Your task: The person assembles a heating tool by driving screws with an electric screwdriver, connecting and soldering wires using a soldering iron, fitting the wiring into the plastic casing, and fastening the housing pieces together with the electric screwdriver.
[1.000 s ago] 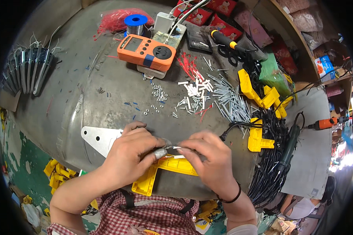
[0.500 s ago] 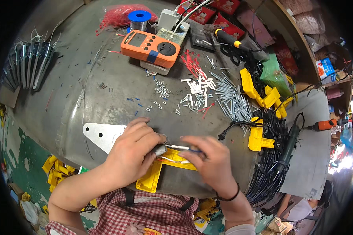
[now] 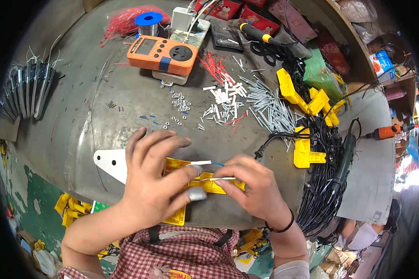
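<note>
A yellow plastic housing (image 3: 176, 216) lies at the table's near edge beneath my hands, partly hidden by them. My left hand (image 3: 153, 174) is open over it, with grey coverings on the thumb and index fingertips. Beyond that index finger, a blue wire with a white sleeve (image 3: 200, 162) runs toward my right hand. My right hand (image 3: 252, 183) pinches a thin wire in a white sleeve (image 3: 224, 178) between thumb and fingers, above the housing. Beside my left hand, a white metal plate (image 3: 111, 163) with two dark holes lies partly covered.
Nuts (image 3: 179, 101), white sleeves (image 3: 228, 96) and long screws (image 3: 270, 104) lie scattered across the table. An orange meter (image 3: 162, 55) stands behind them, near a blue solder spool (image 3: 148, 19). Black cables (image 3: 319, 200) and yellow housings (image 3: 302, 148) fill the right edge.
My left hand has let go of the blue wire's white sleeve and spread its fingers. My right hand now pinches a white-sleeved wire. The whole view has shifted slightly.
</note>
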{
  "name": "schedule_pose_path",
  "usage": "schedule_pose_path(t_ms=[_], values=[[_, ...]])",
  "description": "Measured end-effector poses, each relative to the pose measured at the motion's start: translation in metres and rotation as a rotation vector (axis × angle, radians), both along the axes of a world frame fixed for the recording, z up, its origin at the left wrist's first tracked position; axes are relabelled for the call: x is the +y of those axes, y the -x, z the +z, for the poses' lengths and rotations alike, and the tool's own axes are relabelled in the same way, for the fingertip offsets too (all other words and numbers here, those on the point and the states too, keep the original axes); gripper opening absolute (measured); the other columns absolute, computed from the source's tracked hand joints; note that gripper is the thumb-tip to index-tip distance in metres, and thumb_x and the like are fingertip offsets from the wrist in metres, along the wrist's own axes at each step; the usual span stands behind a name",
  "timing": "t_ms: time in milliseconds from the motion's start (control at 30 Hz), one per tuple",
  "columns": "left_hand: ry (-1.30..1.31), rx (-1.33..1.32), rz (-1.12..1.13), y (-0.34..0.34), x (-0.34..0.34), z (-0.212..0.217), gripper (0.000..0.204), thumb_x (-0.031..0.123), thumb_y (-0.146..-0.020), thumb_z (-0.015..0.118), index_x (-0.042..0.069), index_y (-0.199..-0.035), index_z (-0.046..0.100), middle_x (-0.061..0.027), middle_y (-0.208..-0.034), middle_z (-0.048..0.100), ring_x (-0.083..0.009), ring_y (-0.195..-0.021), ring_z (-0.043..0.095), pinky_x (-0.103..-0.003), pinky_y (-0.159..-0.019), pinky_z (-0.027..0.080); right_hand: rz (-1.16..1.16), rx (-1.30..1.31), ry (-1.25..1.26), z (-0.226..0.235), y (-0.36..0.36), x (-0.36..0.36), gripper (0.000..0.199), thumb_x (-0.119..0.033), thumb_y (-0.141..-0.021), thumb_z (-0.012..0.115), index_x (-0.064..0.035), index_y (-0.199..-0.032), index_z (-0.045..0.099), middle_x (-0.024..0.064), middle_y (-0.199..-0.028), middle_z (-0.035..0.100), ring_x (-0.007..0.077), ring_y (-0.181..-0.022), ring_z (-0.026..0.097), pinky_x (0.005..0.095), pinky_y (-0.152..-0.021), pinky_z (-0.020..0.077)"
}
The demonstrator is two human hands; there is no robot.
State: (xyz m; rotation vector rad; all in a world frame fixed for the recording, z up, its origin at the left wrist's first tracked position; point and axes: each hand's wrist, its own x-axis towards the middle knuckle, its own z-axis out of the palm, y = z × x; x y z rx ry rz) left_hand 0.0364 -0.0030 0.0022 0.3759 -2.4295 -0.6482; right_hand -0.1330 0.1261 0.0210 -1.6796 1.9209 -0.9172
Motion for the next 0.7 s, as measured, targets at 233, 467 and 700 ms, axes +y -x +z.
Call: schedule_pose_path(t_ms=[233, 467, 700], values=[[-0.043, -0.048, -0.008, -0.004, 0.007, -0.015, 0.017, 0.017, -0.063, 0.070, 0.015, -0.078, 0.064, -0.0106, -0.115, 0.052, -0.0338, -0.113, 0.043, -0.056, -0.099, 0.023, -0.064, -0.118, -0.084, -0.004, -0.005, -0.001, 0.011, -0.011, -0.077, 0.066, -0.0047, -0.085, 0.064, 0.0089, -0.075, 0.057, 0.0246, -0.071, 0.058, 0.0330, -0.063, 0.0458], [0.051, 0.066, 0.009, -0.009, 0.009, -0.024, 0.015, 0.016, -0.061, 0.069, 0.019, -0.075, 0.065, -0.0081, -0.115, 0.052, -0.0320, -0.111, 0.044, -0.055, -0.099, 0.023, -0.034, -0.211, -0.096, -0.008, 0.006, -0.004, 0.012, -0.016, -0.078, 0.066, -0.0055, -0.084, 0.065, 0.0079, -0.075, 0.060, 0.0252, -0.067, 0.058, 0.0327, -0.058, 0.0447], [-0.066, -0.005, -0.003, -0.008, 0.012, -0.016, 0.018, 0.015, -0.059, 0.070, 0.015, -0.076, 0.062, -0.0080, -0.117, 0.051, -0.0326, -0.112, 0.044, -0.055, -0.099, 0.023, 0.025, -0.157, -0.111, -0.008, -0.004, -0.001, 0.015, -0.020, -0.078, 0.066, -0.0058, -0.082, 0.065, 0.0089, -0.075, 0.061, 0.0250, -0.067, 0.059, 0.0331, -0.059, 0.0451]])
